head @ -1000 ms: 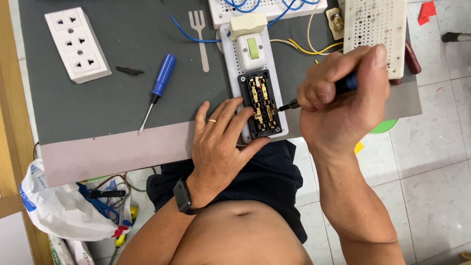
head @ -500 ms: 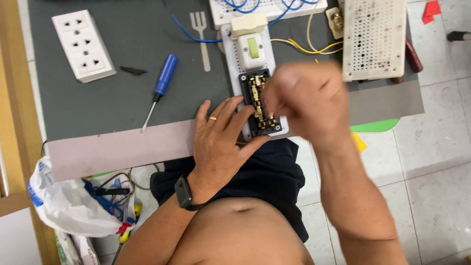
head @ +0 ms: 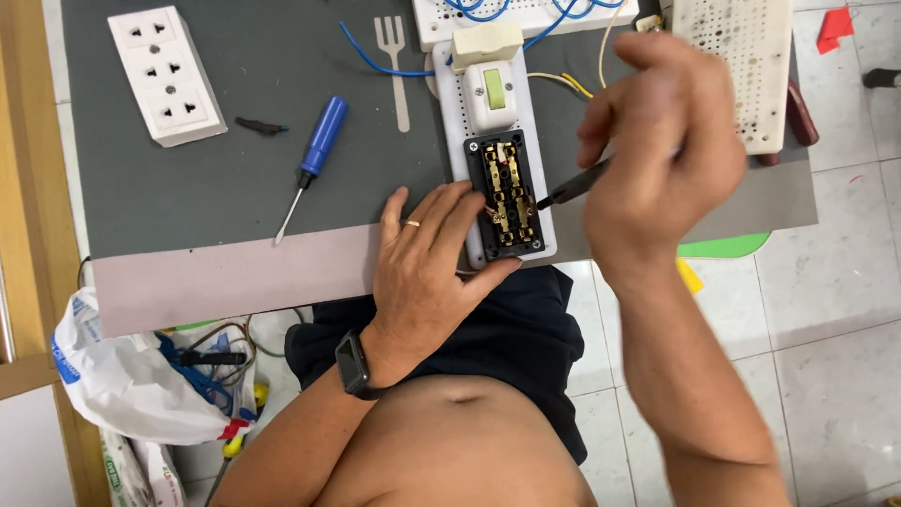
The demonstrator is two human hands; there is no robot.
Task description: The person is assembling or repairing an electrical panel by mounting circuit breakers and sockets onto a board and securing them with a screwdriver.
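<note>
Your left hand (head: pixel 427 268) lies flat at the lower centre of the frame, on the near edge of the grey worktop (head: pixel 235 188). Its fingers are spread and pressed against the left side and lower end of the open socket module (head: pixel 507 195), a black block with exposed brass contacts. There is a ring on one finger and a dark smartwatch (head: pixel 353 364) on the wrist.

The module sits in the lower part of a white mounting strip (head: pixel 496 141) at the centre of the frame. Just above it on the same strip are a white switch with a green rocker (head: pixel 493 92) and a small cream block (head: pixel 486 42).

Your right hand (head: pixel 662 155) is raised at centre right, its fingers curled tight around a black-shafted screwdriver (head: pixel 572 185). The handle is hidden inside your fist. The tip points down-left and meets the right edge of the socket module.

Left of centre a blue-handled screwdriver (head: pixel 312 165) lies untouched on the worktop, well apart from both hands. A white triple outlet block (head: pixel 166 75) rests at the upper left, with a small dark piece (head: pixel 260 125) between it and the blue screwdriver. A perforated white board (head: pixel 741 66) lies at the upper right, behind your right hand. Blue wires (head: pixel 375 64) and yellow wires (head: pixel 563 83) run along the top. At the lower left, below the worktop edge, a white plastic bag (head: pixel 122 376) sits on the floor.
</note>
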